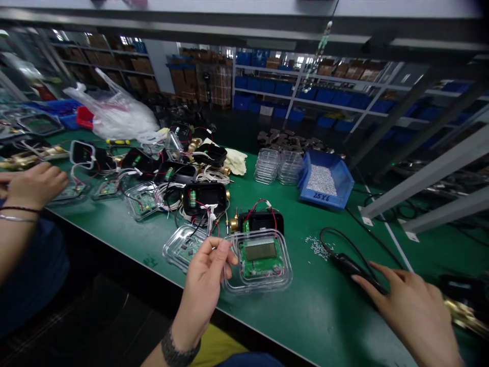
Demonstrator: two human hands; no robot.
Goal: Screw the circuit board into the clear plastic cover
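Head view. Left hand (206,278) at the near edge of the green table (313,311), fingers curled narrow, fingertips pinching the left rim of a clear plastic case (260,262). The case lies flat on the table, near centre, with a green circuit board and grey display (261,251) seated inside. Just behind it, touching, a black housing (263,220) with red wires running to it.

Right hand (412,311) near right, fingers spread wide and flat, fingertips on a black corded tool (346,264); not closed round it. Loose small screws (317,247) lie between tool and case.

Farther left: more cases and black housings, wired. Judgement: this unit has its board seated; whether screws are in cannot be told.

Far right, blue bin (324,178) of screws, stacked clear lids (277,165) beside it. Another person's hand (32,186) far left.
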